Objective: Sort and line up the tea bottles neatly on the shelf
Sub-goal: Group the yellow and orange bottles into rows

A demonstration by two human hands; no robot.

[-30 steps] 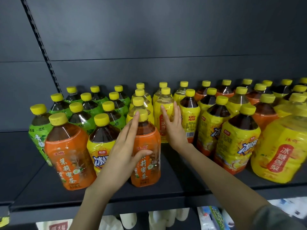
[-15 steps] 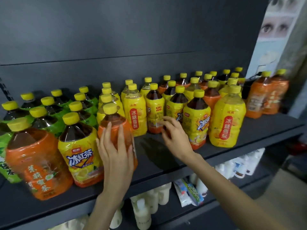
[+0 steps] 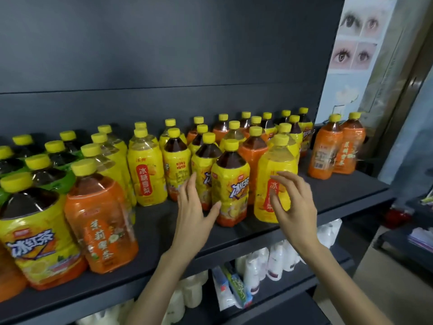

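Left hand (image 3: 194, 214) at eight o'clock and right hand (image 3: 293, 202) at four o'clock of the front yellow bottle (image 3: 230, 184), fingers loosely spread, grip nothing.

Light: soft, even indoor light from above and before me, moderately bright, the grey back panel (image 3: 164, 55) left dim and matte while the clear shoulders of the tea bottles (image 3: 230, 184) carry small glints. Shadow: a faint, blurred patch on the shelf (image 3: 157, 222) beneath my left hand (image 3: 194, 214). Picture: wide-angle bend swells the big yellow-label bottle (image 3: 35, 242) at lower left, my right hand (image 3: 293, 202) shows slight motion smear, and the orange bottles (image 3: 337, 148) at far right are soft.
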